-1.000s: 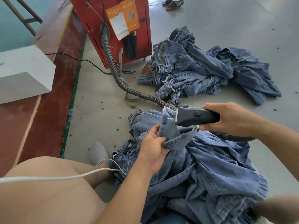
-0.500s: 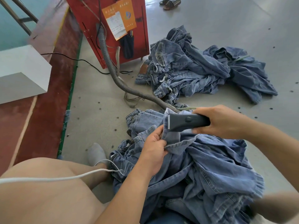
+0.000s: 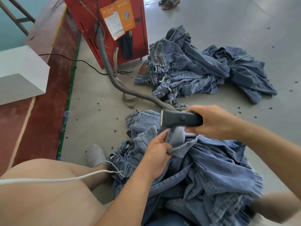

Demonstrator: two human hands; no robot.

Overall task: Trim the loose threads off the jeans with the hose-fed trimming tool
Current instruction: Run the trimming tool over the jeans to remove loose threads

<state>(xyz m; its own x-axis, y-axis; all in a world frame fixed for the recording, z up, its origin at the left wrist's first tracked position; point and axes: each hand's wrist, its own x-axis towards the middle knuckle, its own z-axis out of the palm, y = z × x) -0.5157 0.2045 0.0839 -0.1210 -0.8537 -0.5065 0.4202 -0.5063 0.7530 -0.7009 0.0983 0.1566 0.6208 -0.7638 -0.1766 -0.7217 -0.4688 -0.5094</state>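
From the head camera, looking down past a bare knee at seven o'clock, the jeans (image 3: 203, 173) lie in a rumpled heap on the grey floor (image 3: 228, 22), filling the frame from centre toward five o'clock. The left hand (image 3: 158, 154) has its fingers and thumb curled round a fold of hem, pinching it up off the heap. The right hand (image 3: 215, 121), at about two o'clock from the left, is wrapped tight round the dark trimming tool (image 3: 180, 119), whose blade end points toward nine o'clock and sits just above the raised fold; whether it touches the cloth I cannot tell.

The ribbed hose (image 3: 112, 77) runs from behind the tool up toward eleven o'clock into the red machine (image 3: 91, 22). A second pile of jeans (image 3: 203, 67) lies at one o'clock, well apart, and a white cable (image 3: 48, 180) crosses the knee.

The denim looks soft but weighty; it will sag and bunch unless held taut, so a stitched hem or seam edge seems the best place to pinch it. The hose will likely drag on the tool.
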